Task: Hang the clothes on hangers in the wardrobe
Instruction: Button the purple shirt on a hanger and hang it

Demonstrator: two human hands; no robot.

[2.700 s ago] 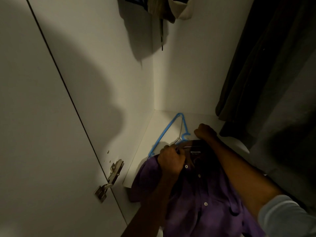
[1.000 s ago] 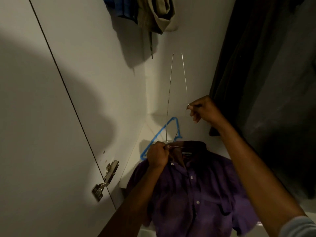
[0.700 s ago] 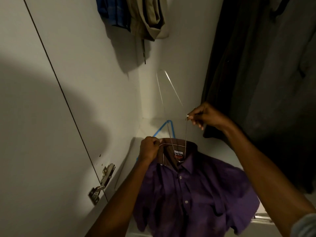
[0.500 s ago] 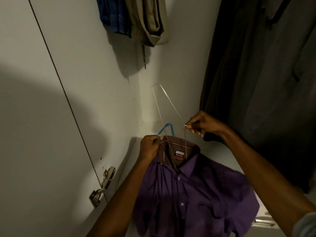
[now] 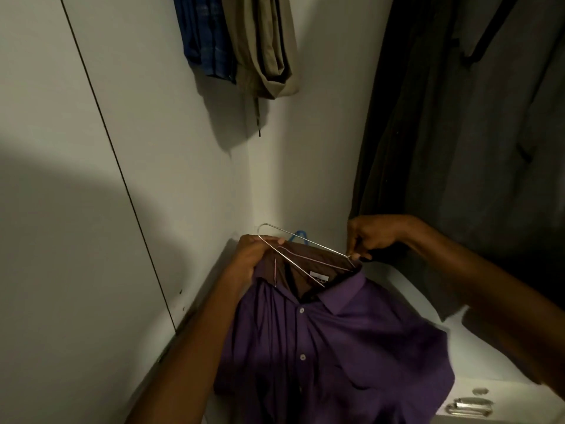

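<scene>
The left hand (image 5: 255, 255) grips the left side of the collar of a purple button-front short-sleeved shirt with a brown inner collar (image 5: 330, 347), its fingers curled round the fabric and touching one arm of a thin silver wire hanger (image 5: 308, 244). The right hand (image 5: 371, 237) pinches the opposite end of the wire hanger between thumb and fingertips, just above the right side of the collar. The wire hanger lies tilted across the collar opening, one arm running over the collar rim and the other passing down inside the neck past the white label. The shirt hangs in front of the person, above a white wardrobe shelf (image 5: 406, 289). A blue plastic hanger (image 5: 298, 235) shows partly behind the collar, on the shelf. A blue checked garment (image 5: 204, 35) and a beige folded garment (image 5: 263, 47) hang at the upper centre against the white wardrobe wall (image 5: 159, 123). Dark hanging clothes (image 5: 458, 117) fill the right side. A metal fitting (image 5: 469, 407) sits at the lower right.
</scene>
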